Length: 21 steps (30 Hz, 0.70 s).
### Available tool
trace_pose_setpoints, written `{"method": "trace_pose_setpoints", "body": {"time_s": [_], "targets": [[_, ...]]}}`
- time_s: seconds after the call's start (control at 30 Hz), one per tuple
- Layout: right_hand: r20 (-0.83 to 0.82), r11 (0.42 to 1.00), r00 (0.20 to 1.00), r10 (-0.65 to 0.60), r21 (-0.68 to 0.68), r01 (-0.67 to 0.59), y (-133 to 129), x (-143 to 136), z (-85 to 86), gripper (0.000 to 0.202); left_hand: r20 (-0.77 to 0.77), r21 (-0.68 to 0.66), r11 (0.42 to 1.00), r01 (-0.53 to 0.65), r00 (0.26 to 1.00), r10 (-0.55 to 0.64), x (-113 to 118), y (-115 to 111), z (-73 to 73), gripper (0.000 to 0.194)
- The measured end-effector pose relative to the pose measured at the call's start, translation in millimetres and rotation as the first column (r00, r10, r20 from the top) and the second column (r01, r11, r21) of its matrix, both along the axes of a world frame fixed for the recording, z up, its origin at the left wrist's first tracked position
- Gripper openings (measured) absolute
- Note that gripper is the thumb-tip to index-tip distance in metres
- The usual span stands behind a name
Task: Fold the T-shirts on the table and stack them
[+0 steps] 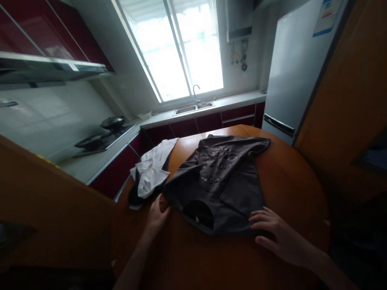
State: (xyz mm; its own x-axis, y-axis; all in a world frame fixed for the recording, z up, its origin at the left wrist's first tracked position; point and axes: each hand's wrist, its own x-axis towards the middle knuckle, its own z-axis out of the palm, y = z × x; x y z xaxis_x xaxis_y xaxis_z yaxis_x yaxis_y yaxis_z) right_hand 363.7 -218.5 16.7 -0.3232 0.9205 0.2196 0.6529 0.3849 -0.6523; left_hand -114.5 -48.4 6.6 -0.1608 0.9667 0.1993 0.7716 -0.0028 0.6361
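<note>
A dark grey T-shirt [242,189] with shiny lettering on its front lies spread on the round wooden table [290,173], its neck opening towards me. My left hand [157,213] is at the shirt's left corner, with thumb and fingers curved and a gap showing between them. At the right edge of the shirt, near the neck side, my right hand [270,229] rests with its fingers apart, the fingertips touching the cloth. Neither hand lifts the fabric. Beyond my left hand lies a loose pile of white and black clothes [154,165].
Behind the table runs a counter with a sink [193,108] under a bright window. A stove with a pan [112,122] is at the left, and a tall fridge [298,68] stands at the right.
</note>
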Motion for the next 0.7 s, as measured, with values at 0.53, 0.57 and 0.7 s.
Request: {"method": "trace_pose_setpoints", "body": {"time_s": [0.53,0.57,0.7], "targets": [[0.147,0.984,0.976,-0.162,0.103,0.148,-7.4,-41.6,-4.0,0.031,-0.060,-0.223,0.716,0.662,0.723,-0.688,4.1,15.6,38.4,0.050],[0.148,0.983,0.975,-0.166,0.107,0.151,-10.8,-37.9,-7.3,0.032,-0.046,-0.214,0.721,0.659,0.730,-0.682,-6.1,15.3,36.7,0.054],[0.177,0.976,0.962,-0.206,0.107,0.189,-12.5,-31.5,-20.2,0.025,-0.133,-0.120,0.802,0.586,0.791,-0.598,-29.7,15.7,28.3,0.038]]}}
